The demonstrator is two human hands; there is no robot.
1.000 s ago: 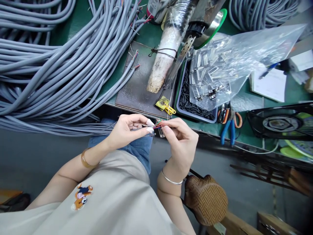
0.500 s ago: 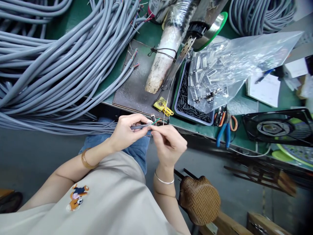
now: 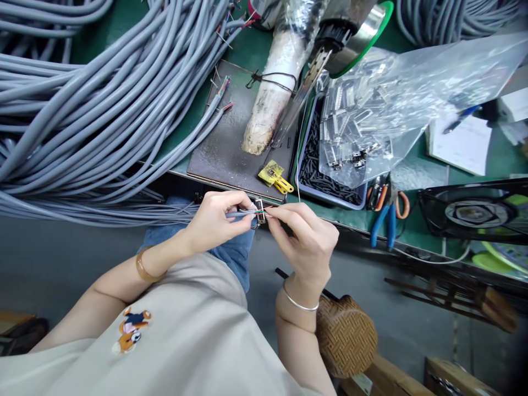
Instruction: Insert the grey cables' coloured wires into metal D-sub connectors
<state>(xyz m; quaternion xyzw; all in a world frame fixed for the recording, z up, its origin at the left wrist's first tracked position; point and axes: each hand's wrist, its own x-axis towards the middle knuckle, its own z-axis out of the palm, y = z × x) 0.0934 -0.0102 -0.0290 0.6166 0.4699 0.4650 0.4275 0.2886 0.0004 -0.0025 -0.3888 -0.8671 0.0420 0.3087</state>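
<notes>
My left hand (image 3: 220,220) pinches the end of a grey cable (image 3: 241,213) at the table's front edge. Thin coloured wires fan out from that end, across a small metal connector (image 3: 259,212) between my hands. With thumb and index finger together, my right hand (image 3: 307,234) grips the tips of the thin wires just right of the connector. A thin pale strand (image 3: 298,170) runs down to my right fingers from above. Behind the connector, a yellow clip-like piece (image 3: 275,176) lies on a dark board (image 3: 223,159).
Grey cables (image 3: 103,115) pile up at the left. A tray (image 3: 330,197) of small black pieces, partly under a plastic bag (image 3: 371,115) of connectors, stands right of the board. Blue-handled pliers (image 3: 383,223) and a black fan (image 3: 474,212) lie further right. A stool (image 3: 348,335) stands below.
My right hand has moved right, away from my left hand, drawing the thin wires out. The connector now shows more fully between them. The view has shifted slightly.
</notes>
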